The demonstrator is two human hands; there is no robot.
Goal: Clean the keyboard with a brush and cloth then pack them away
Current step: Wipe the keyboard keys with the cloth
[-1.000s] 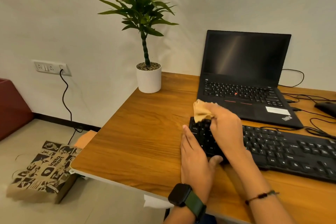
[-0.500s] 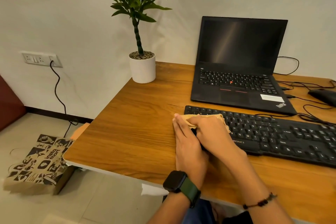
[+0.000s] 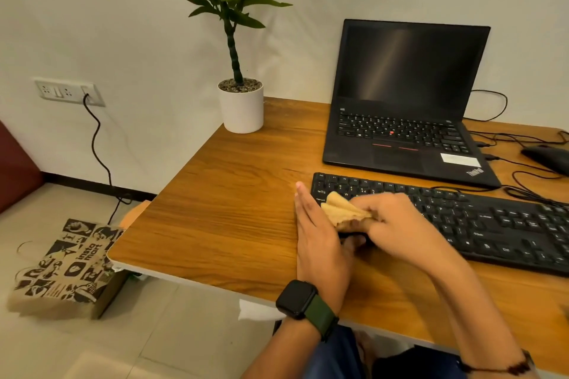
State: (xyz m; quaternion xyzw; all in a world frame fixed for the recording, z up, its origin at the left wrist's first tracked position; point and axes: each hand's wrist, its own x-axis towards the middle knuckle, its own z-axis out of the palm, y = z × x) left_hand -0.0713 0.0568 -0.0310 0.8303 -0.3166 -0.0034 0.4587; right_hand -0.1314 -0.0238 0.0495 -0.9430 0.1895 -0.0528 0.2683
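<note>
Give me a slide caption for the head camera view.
Right hand wipes the black keyboard's left end with a tan cloth while the left hand steadies it.

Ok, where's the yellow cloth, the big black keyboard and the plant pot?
cloth point(image 3: 341, 209), head view, on its folded top flap beside the right hand.
keyboard point(image 3: 492, 224), head view, on the keys in its middle.
plant pot point(image 3: 242, 111), head view, on its white front wall.

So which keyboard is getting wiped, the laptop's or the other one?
The separate black keyboard nearest the person: the right hand presses the tan cloth on its left end.
</note>
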